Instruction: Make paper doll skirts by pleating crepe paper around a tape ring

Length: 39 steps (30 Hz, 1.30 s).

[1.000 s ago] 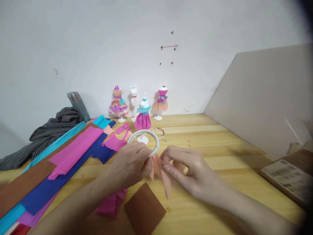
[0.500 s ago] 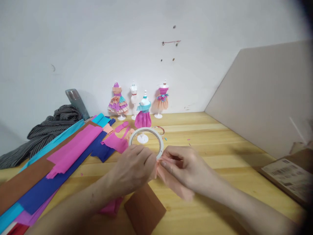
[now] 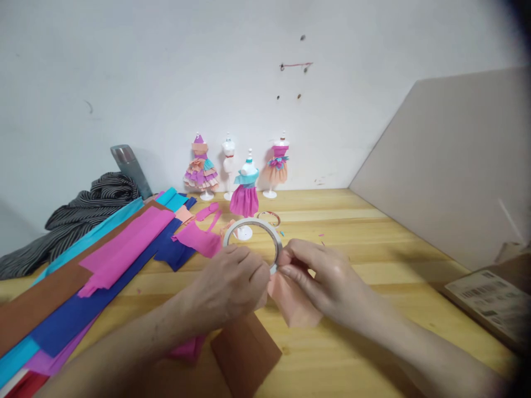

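My left hand (image 3: 234,279) is closed, with a white roll of tape (image 3: 232,228) standing up out of its grip. A strip of peach crepe paper (image 3: 296,304) hangs just below and between the hands, its upper end partly hidden by my left fingers. My right hand (image 3: 321,276) pinches at the right rim of the roll with thumb and forefinger; any loose tape end there is too small to see. Under my hands lies a brown paper piece (image 3: 246,354) on the wooden table, beside a magenta paper piece (image 3: 188,349) partly covered by my left forearm.
Four small dress forms stand at the wall, one in a teal and magenta dress (image 3: 244,196) nearest. Long crepe sheets (image 3: 124,240) and a magenta cutout (image 3: 199,237) lie left. Behind are a striped cloth (image 3: 95,202) and a bottle (image 3: 131,168). A labelled cardboard parcel (image 3: 489,298) sits right.
The tape roll and both hands have shifted slightly right in view. My right fingertips have moved up to the roll's rim, and the peach paper now hangs more steeply.
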Motion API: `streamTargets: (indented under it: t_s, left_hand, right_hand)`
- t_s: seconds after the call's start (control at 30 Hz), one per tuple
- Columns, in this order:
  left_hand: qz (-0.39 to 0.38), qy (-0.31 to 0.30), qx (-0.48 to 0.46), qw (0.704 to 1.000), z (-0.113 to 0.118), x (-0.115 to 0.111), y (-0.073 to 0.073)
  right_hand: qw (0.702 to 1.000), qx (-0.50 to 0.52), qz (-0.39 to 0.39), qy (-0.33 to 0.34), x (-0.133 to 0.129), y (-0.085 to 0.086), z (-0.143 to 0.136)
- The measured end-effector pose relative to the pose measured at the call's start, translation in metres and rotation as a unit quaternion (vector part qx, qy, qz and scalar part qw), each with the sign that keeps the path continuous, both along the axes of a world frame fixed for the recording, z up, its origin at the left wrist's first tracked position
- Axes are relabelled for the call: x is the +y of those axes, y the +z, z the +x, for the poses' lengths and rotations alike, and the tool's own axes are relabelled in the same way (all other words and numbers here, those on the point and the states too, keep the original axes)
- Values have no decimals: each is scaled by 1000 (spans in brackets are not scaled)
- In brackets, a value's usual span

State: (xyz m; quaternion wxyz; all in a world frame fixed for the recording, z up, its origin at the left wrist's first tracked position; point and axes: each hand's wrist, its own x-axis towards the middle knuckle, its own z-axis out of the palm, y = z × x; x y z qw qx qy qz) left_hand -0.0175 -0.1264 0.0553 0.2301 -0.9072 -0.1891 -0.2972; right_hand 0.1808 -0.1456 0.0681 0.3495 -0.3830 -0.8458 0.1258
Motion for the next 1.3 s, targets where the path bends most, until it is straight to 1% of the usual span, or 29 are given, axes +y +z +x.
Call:
streamTargets:
  t_s: [0.07,0.2,0.27,0.33,0.4,0.43,0.5,0.57,0.6,0.63,0.7,0.87,0.93,1.0,1.03,1.1,1.2,1.3]
  left_hand:
    - [-7,0,-9,1000,0,1,-1]
    - [-36,4,-23,999,0,4,-3]
    - [-82,5,-56,995,-1,4,-2]
    - [-163,2,-88,983,-1,4,0]
    - [-278,4,-108,954,-1,3,3]
    - [-343,9,-115,932,-1,3,5]
    - [-462,27,-125,878,-1,3,7]
    - [-537,45,-132,832,-1,4,8]
    - [-559,51,-131,817,0,5,8]
    - [-571,55,-128,809,0,5,7]
    - [-572,61,-118,809,2,5,6]
    - [-504,67,-99,856,5,2,2]
    - [-494,62,-91,862,5,0,3]
    - [-505,58,-84,857,3,-1,5]
    - [-516,55,-84,851,3,-1,7]
    - [-551,43,-92,828,1,0,11]
    - [-620,1,-107,777,-2,4,14]
    - [-676,-41,-120,726,-5,9,13]
  right_hand:
    - [1000,12,-20,-14,1,0,0]
    - [994,44,-68,-68,4,2,5]
    - [993,40,-85,-77,5,4,8]
    - [991,23,-117,-57,6,4,8]
    - [987,3,-153,-49,7,2,6]
    - [985,-3,-164,-55,7,1,4]
    - [983,-7,-171,-72,7,-2,1]
    - [983,2,-171,-67,7,-4,-1]
    - [983,6,-174,-58,7,-5,-1]
    - [983,9,-178,-51,7,-5,-1]
    - [982,6,-185,-44,8,-5,-1]
    - [981,13,-191,-30,7,-7,-2]
    - [976,34,-215,-13,6,-7,-3]
    - [971,43,-233,-9,5,-7,-2]
    - [971,41,-235,-14,5,-6,-2]
    - [971,31,-234,-26,6,-5,0]
    - [969,27,-244,-34,6,-3,2]
    - [965,35,-256,-37,6,-3,2]
